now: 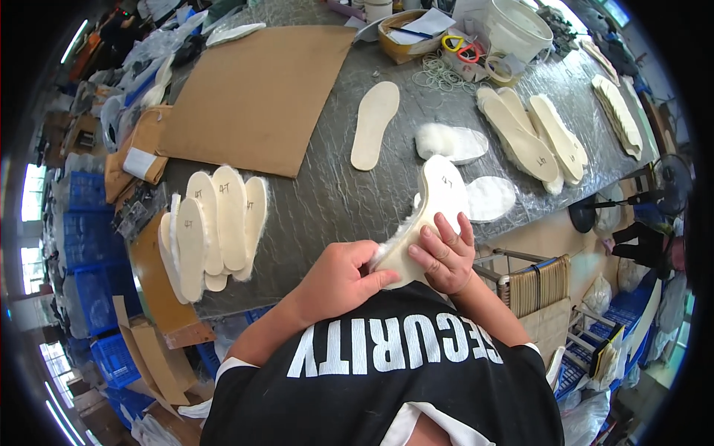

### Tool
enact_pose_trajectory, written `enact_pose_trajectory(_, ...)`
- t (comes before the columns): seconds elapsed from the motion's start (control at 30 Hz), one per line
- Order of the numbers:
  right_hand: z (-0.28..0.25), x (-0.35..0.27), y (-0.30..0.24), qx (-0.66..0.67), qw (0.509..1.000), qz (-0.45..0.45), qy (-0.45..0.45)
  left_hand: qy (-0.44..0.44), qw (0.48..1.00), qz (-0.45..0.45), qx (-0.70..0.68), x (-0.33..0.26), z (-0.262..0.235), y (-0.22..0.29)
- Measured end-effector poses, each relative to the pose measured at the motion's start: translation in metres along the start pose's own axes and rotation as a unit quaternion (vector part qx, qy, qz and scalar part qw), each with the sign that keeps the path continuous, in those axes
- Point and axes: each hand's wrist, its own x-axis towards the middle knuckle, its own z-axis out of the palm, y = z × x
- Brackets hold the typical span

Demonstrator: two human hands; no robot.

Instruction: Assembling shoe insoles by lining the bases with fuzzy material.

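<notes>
Between my two hands is a cream shoe insole [440, 195] with a white fleecy underside, held tilted above the table's near edge. My left hand [338, 279] pinches its lower end, thumb on top. The fingers of my right hand [446, 256] curl against its right side. Just beyond lie a white insole with a fluffy end [452, 143] and another white insole [491, 198], partly covered by the held one. Farther off a single plain cream insole [375, 125] lies flat.
Stacked fleece insoles [232, 215] lie at the left and more insoles [524, 137] at the right. A large cardboard sheet [256, 97] covers the far left. At the back stand a white bucket [518, 33], scissors [469, 53] and rubber bands [444, 74]. A metal-framed chair [537, 286] stands below the right edge.
</notes>
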Motion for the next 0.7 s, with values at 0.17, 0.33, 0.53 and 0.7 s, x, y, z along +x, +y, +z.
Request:
enact_pose_trajectory(0.17,0.001,-0.006,0.005,-0.022,0.996,-0.076,0.046,-0.022,0.998,-0.022,-0.054,0.004,0.01,-0.001)
enact_pose_trajectory(0.33,0.008,-0.021,0.004,-0.029,0.997,-0.016,0.072,0.017,0.966,0.183,0.18,0.01,0.015,-0.001)
enact_pose_trajectory(0.53,-0.001,-0.016,0.014,-0.06,0.995,-0.019,0.072,-0.03,0.985,0.085,0.146,0.02,0.013,0.005)
enact_pose_trajectory(0.7,-0.006,-0.016,0.016,-0.06,0.998,0.009,0.02,-0.111,0.988,-0.085,-0.07,0.045,0.027,-0.023)
